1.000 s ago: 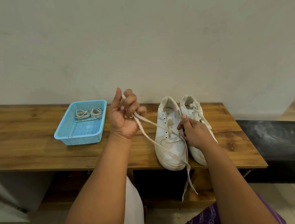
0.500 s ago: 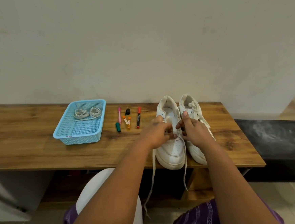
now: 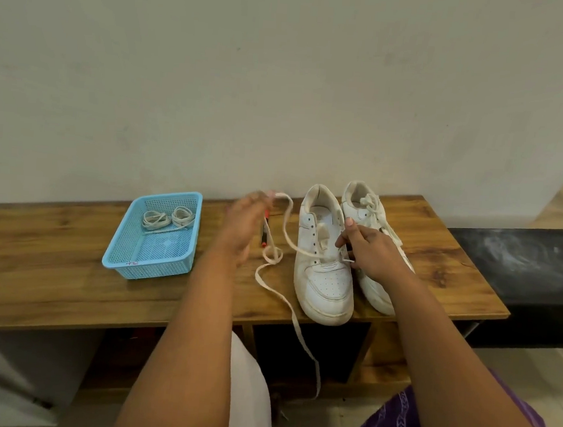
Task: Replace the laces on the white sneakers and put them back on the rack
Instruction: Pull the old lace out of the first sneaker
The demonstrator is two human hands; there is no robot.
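Two white sneakers stand side by side on the wooden rack top (image 3: 49, 276). The left sneaker (image 3: 324, 267) has nearly bare eyelets; the right sneaker (image 3: 374, 220) is still laced. A loose white lace (image 3: 279, 243) runs from the left sneaker's eyelets up to my left hand (image 3: 243, 225), which pinches it, blurred, and the rest trails over the front edge. My right hand (image 3: 371, 250) rests on the left sneaker's right side, fingers curled at the eyelets, pinching the lace end there.
A blue plastic basket (image 3: 150, 263) at the left holds two coiled laces (image 3: 168, 219). A red marker (image 3: 265, 229) lies partly behind my left hand. A dark slab (image 3: 522, 266) adjoins the rack on the right. Open shelves lie below.
My left hand moved from the sneaker's eyelets up and to the left, pulling the lace out sideways. My right hand stayed at the sneaker.
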